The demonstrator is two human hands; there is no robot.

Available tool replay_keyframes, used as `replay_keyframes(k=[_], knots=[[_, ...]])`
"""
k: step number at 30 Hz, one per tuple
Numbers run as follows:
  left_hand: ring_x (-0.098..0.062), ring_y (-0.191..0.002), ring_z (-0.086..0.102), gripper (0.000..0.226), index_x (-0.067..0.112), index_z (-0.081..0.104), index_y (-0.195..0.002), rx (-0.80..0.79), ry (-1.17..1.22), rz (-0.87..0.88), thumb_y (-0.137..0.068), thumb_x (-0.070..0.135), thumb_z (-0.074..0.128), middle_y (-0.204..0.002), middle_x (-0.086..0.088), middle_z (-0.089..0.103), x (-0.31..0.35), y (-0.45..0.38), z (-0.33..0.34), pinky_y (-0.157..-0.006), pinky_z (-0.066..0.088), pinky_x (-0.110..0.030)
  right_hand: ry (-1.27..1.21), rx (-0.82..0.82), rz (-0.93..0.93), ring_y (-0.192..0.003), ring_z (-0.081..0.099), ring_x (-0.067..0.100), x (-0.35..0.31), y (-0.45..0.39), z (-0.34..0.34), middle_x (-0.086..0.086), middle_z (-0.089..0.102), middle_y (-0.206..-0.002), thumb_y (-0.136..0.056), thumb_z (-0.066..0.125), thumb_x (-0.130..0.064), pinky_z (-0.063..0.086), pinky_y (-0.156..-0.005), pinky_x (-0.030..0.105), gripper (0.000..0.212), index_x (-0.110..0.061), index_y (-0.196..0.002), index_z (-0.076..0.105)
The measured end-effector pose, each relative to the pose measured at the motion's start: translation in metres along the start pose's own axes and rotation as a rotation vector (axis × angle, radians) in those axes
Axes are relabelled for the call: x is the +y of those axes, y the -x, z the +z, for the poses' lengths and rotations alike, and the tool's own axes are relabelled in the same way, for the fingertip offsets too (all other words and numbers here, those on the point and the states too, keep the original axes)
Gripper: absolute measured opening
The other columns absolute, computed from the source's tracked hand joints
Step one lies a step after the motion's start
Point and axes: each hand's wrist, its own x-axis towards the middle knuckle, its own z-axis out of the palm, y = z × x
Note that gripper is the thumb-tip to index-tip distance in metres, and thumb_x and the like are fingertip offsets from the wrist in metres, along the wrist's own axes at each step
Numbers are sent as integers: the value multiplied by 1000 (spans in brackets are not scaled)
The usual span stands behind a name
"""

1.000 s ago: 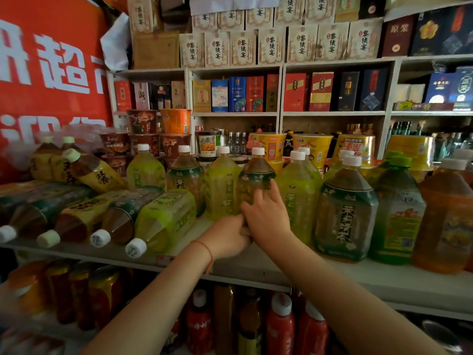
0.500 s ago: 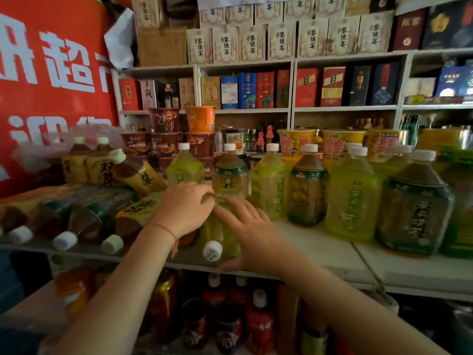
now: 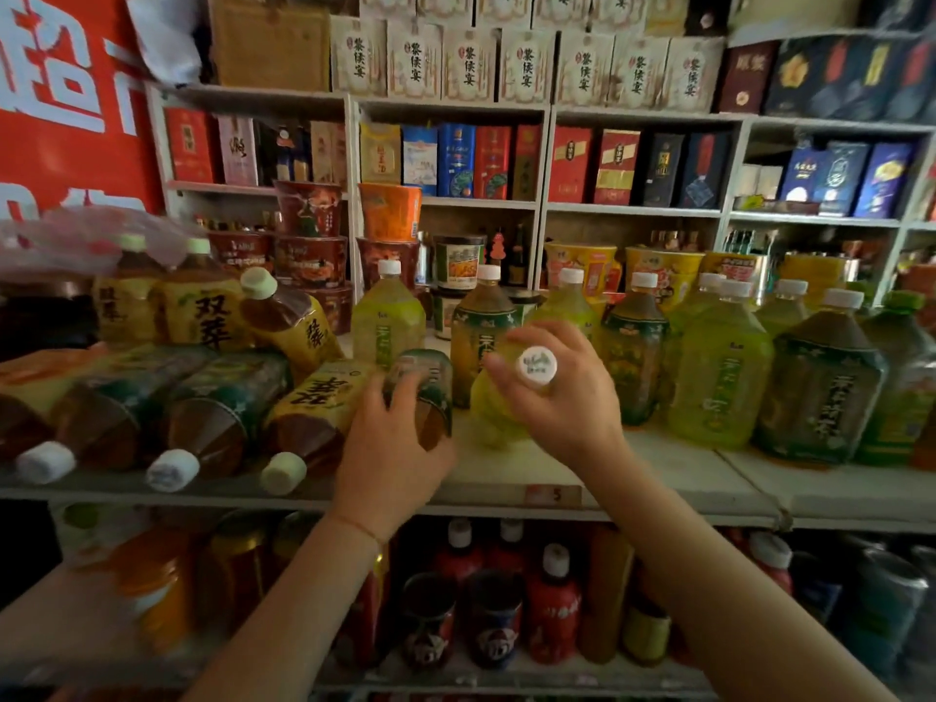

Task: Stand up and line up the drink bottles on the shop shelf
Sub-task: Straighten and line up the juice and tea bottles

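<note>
The dark bottle's [image 3: 428, 392] cap is hidden by the left hand [image 3: 392, 448]. The red banner [image 3: 66, 108] is cut off at the left edge.

We have one view only, from the wearer's head, facing forward and slightly down at the shelf [image 3: 506, 491], close enough that both forearms reach in from the bottom edge. Beyond the hands we see stacked boxes [image 3: 468, 63]; below them, a lower shelf row.

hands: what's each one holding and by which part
Right hand grips the light green bottle around its capped neck; left hand holds the dark tea bottle by its body.
</note>
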Motion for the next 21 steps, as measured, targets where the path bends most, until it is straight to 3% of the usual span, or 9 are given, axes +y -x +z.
replay_keyframes(k=[3,6,9,12,14,17,21], knots=[[-31,-125,52,89,20,14,-156,59,-194,-74,-89,47,66,-150,-16,29,7,15,2,-90,50,-34,-51,81,97,-81,61,11,-10,-12,-2,-10,63,-87,-90,57,-61,50,-61,31,39,-25,-82,67],[-23,-103,65,90,17,-1,-159,53,-427,-49,-96,55,52,-141,-12,44,11,19,1,-66,46,-28,14,67,164,-69,59,13,-14,-23,1,-9,59,-71,-89,55,-64,47,-53,30,41,-31,-67,54],[-18,-95,68,90,17,-3,-160,44,-572,35,-97,58,46,-131,-4,57,15,17,1,-59,40,-27,158,5,229,-72,61,13,-10,-43,6,-9,60,-72,-88,47,-73,51,-55,30,48,-29,-72,57],[-16,-89,68,87,20,-1,-161,63,-616,72,-97,60,44,-124,1,62,17,18,0,-57,38,-27,233,-60,303,-84,61,17,-4,-62,8,-5,61,-86,-89,50,-66,58,-68,39,41,-26,-83,59],[-15,-81,69,85,22,12,-160,141,-585,85,-95,60,50,-116,2,66,13,18,3,-53,37,-26,202,-103,353,-83,62,16,3,-66,6,-5,61,-89,-89,53,-58,57,-69,37,34,-25,-89,59],[-20,-46,61,74,15,58,-137,231,-492,167,-75,50,80,-82,-4,73,8,22,12,-40,29,-22,73,-99,416,-69,62,12,14,-65,0,-5,63,-78,-92,55,-49,50,-58,28,26,-23,-87,60],[-23,-37,52,42,12,68,-97,401,-480,313,-68,36,89,-61,-1,63,16,15,16,-38,31,-23,-4,-23,506,-57,54,13,32,-68,-14,-5,57,-67,-95,55,-43,41,-52,26,30,-18,-78,58]])
